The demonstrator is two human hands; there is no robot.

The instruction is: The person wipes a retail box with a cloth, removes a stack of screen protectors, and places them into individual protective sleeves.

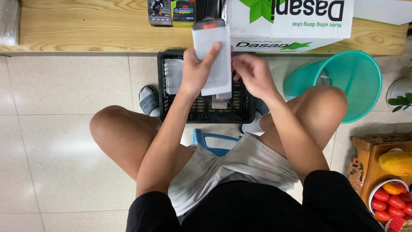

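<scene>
Floor: pale glossy tiles under me, seen from my head camera as I sit on a blue stool [213, 141] with knees apart.
Near right: a wooden tray [374, 165] with a mango and a bowl of red and orange tomatoes [388, 199].
Left hand [198, 68]: my grip is clenched on a flat white packet [211, 43] with a dark, red-marked top, held upright above the crate.
Right hand [253, 73]: fingers curled, just beside the packet's right edge; I cannot tell if they pinch anything.
Black crate [201, 109]: on the floor between my feet, holding a grey flat piece at its left side and a small item near the middle.
Progress: I judge the handling is mid-way, since the packet is in hand, not yet set down, while a few pieces already lie in the crate.
Beyond: a teal bucket [348, 81] to the right.
Far: a wooden shelf [86, 25] carrying a white carton [292, 21] and small boxes.
</scene>
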